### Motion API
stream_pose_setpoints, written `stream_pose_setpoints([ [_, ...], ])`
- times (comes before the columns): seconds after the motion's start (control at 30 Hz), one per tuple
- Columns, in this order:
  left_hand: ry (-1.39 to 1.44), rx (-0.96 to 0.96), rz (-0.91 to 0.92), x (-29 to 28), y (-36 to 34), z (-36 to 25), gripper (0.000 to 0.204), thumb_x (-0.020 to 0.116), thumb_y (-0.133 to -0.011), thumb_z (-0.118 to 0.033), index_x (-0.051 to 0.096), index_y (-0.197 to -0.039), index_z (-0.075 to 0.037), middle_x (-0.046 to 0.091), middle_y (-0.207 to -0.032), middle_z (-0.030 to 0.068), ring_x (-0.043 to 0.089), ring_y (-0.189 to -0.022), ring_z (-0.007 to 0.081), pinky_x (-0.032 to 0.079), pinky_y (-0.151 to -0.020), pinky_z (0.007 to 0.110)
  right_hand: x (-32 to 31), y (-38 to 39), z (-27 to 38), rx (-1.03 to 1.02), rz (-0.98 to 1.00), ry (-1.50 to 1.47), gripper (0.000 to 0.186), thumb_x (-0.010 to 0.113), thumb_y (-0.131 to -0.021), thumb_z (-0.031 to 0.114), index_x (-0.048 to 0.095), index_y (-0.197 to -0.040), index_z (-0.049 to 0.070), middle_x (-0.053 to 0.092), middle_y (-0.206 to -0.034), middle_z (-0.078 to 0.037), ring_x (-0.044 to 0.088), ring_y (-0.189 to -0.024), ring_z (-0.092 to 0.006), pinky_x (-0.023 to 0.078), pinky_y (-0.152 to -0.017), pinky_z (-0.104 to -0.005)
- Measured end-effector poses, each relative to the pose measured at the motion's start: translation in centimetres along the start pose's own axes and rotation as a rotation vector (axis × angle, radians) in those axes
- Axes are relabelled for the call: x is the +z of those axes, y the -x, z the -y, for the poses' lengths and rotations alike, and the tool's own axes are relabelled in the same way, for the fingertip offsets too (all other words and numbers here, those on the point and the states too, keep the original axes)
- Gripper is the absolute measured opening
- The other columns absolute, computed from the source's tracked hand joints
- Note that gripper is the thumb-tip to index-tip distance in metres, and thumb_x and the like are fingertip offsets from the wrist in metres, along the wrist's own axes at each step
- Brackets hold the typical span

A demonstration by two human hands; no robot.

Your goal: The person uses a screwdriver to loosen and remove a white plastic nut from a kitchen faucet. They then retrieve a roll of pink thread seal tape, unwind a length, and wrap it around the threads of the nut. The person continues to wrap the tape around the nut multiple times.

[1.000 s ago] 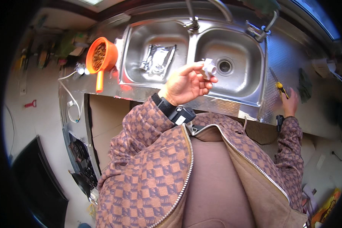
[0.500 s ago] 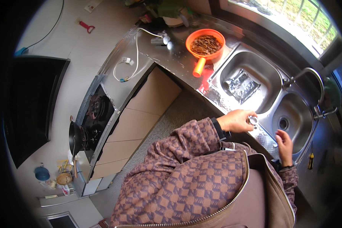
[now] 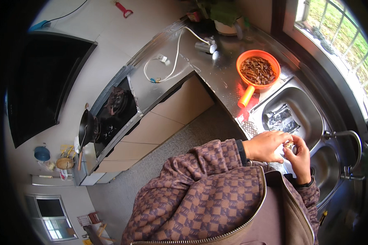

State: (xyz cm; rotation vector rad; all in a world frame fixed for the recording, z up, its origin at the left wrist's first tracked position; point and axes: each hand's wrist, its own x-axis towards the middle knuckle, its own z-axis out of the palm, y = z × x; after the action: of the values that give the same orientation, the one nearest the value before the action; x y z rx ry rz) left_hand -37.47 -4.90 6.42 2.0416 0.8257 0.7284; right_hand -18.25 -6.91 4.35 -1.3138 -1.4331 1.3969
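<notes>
Over the front edge of the sink, my left hand (image 3: pixel 266 147) and my right hand (image 3: pixel 300 161) meet around a small round silvery metal piece (image 3: pixel 290 145). Fingers of both are bent against it and cover much of it, so its exact kind cannot be made out. Just beyond them is the double steel sink (image 3: pixel 319 143). A crumpled silvery plastic packet (image 3: pixel 283 119) lies in its farther basin. On the counter past that basin stands an orange handled bowl (image 3: pixel 246 96), filled with brown strips (image 3: pixel 257 70).
A curved tap (image 3: pixel 357 143) rises at the sink's right. Leftward on the steel counter are a white cable (image 3: pixel 176 57) and a shiny cylinder (image 3: pixel 205 47). Farther left, a black pan (image 3: pixel 86 126) sits on the stove (image 3: pixel 117 107). A potted plant (image 3: pixel 226 26) stands at the back.
My right hand has come up from the sink's near edge to the metal piece that my left hand held alone. The view has turned, shifting the counter and sink rightward and down.
</notes>
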Motion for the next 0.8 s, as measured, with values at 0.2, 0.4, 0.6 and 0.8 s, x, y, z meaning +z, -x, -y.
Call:
stream_pose_setpoints([
  [0.2,0.234,-0.334,-0.385,-9.3,2.0,7.2,0.038,0.073,-0.076,-0.018,0.058,-0.106,-0.001,0.057,-0.097,0.0091,0.058,-0.081,0.0154,0.05,-0.073,0.028,-1.0,-3.7,2.6,0.19,0.081,-0.265,0.03,0.065,-0.08,0.004,0.051,-0.106,0.0,0.058,-0.093,-0.005,0.058,-0.075,-0.0093,0.049,-0.064,-0.0207],
  [0.4,0.496,-0.798,-0.454,-22.2,4.4,21.7,0.028,0.07,-0.08,-0.019,0.061,-0.101,-0.003,0.061,-0.09,0.0027,0.058,-0.079,0.0104,0.049,-0.073,0.025,1.7,-7.2,5.9,0.138,-0.158,-0.272,0.043,0.067,-0.081,0.02,0.049,-0.116,0.0,0.06,-0.096,-0.011,0.064,-0.07,-0.0172,0.051,-0.059,-0.0234],
  [0.6,-0.515,-0.694,-0.57,-31.2,1.6,33.1,0.08,0.076,-0.071,-0.04,0.042,-0.128,0.004,0.045,-0.129,0.0249,0.04,-0.123,0.0387,0.033,-0.103,0.043,8.6,-11.0,10.0,0.281,-0.34,-0.234,0.034,0.061,-0.086,0.024,0.05,-0.108,0.001,0.062,-0.088,-0.012,0.058,-0.06,-0.0137,0.049,-0.054,-0.0233],
  [0.8,-0.606,-0.85,-0.434,-35.2,-2.8,38.0,0.115,0.076,-0.061,-0.057,0.018,-0.145,-0.006,0.01,-0.149,0.0259,0.013,-0.137,0.0457,0.02,-0.109,0.054,14.1,-12.9,12.2,0.375,-0.433,-0.192,0.028,0.06,-0.087,0.018,0.052,-0.105,-0.001,0.063,-0.09,-0.013,0.058,-0.064,-0.0128,0.05,-0.057,-0.0245],
])
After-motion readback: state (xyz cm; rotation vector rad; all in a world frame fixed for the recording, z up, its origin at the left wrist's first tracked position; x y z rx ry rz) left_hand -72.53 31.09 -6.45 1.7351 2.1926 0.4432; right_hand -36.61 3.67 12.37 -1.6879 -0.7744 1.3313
